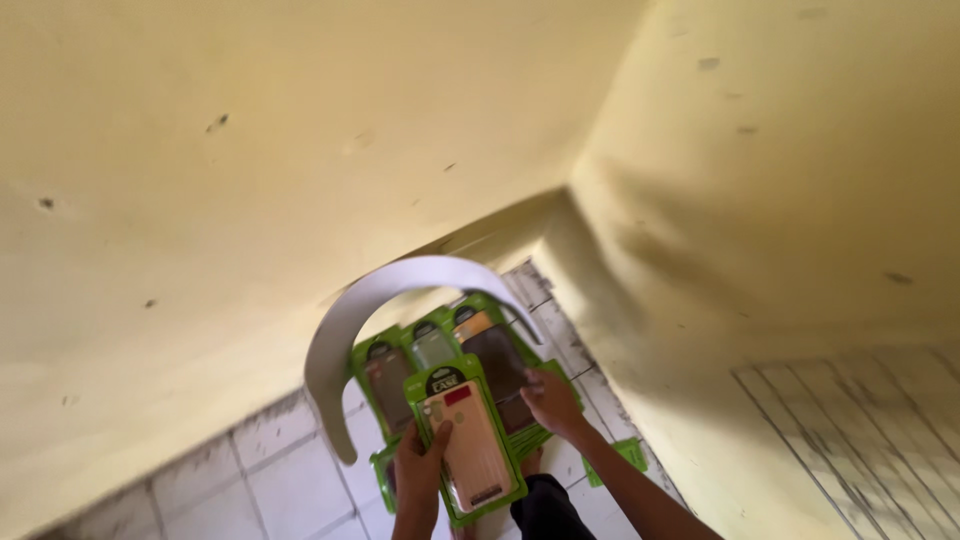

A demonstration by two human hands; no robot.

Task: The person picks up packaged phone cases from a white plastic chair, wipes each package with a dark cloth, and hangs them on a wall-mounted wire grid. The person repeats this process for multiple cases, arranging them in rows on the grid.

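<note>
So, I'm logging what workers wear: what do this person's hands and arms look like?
Both hands are bare: no gloves, rings or watch visible on the left hand or right hand. The forearms show no sleeves. The picture is too blurred to tell finer details.

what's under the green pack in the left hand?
Under the beige-case pack in the left hand: more green packs fanned out, right hand on them. Lower packs and the floor beneath are covered.
</note>
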